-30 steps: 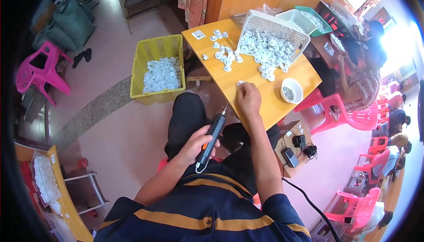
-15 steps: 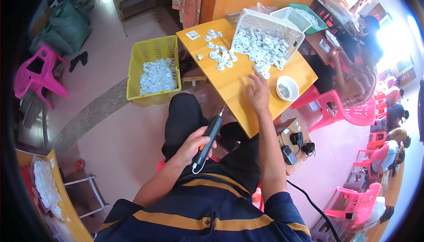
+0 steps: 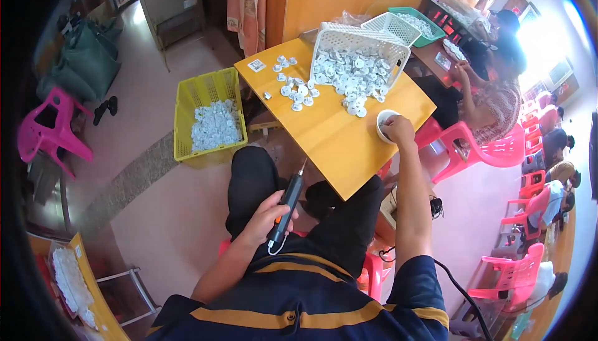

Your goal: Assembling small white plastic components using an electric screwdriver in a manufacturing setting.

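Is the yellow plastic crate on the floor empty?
No, the yellow plastic crate holds a heap of small white parts.

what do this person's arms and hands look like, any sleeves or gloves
Both hands are bare, no gloves: the left hand and the right hand. The forearms are uncovered too. Short sleeves of a dark navy shirt with yellow-orange stripes end at the upper arms. No watch or rings can be made out.

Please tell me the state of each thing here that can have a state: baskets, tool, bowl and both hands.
White basket: tipped on its side, white parts spilling onto the table.
Yellow crate: upright on the floor, partly filled.
Electric screwdriver: held, tip pointing up.
Left hand: closed around the screwdriver.
Right hand: fingers in the white bowl.
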The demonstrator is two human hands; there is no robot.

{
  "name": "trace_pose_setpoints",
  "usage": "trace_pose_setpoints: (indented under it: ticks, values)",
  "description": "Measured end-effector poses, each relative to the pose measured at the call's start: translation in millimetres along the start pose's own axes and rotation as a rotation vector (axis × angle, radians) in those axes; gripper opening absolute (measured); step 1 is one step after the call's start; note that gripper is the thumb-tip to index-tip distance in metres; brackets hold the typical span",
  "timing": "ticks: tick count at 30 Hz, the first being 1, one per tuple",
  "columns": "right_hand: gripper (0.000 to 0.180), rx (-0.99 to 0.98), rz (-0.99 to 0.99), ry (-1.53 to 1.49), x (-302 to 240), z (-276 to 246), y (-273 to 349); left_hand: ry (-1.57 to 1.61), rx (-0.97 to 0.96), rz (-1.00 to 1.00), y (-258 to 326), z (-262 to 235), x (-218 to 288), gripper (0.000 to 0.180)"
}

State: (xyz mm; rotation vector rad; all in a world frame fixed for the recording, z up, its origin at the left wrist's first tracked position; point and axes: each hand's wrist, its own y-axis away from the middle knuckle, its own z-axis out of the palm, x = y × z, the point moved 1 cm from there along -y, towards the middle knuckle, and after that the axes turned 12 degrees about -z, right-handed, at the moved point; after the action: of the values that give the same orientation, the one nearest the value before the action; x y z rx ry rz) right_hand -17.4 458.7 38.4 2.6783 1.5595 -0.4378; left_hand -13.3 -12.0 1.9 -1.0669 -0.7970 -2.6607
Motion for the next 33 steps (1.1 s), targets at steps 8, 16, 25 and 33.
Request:
trace_pose_setpoints:
  ticks: [8,16,25,33]
  values:
    - [0.02,-0.038,-0.044,0.056,6.9,19.1,-6.6,-0.004,-0.012,0.007,-2.5,-1.8,-2.0,0.042]
    - [0.028,-0.056,0.022,0.041,-6.6,7.2,4.1,0.006,-0.012,-0.02,-1.3,-0.8,-2.6,0.042]
    - [0.017,0.339,0.055,-0.378,-13.8,-2.2,12.3,-0.001,-0.031,-0.01,-5.6,-2.1,-3.7,0.041]
    - [0.014,0.377,0.117,-1.381,-120.9,40.7,89.9,0.019,-0.052,0.0,-1.8,-1.8,-5.8,0.042]
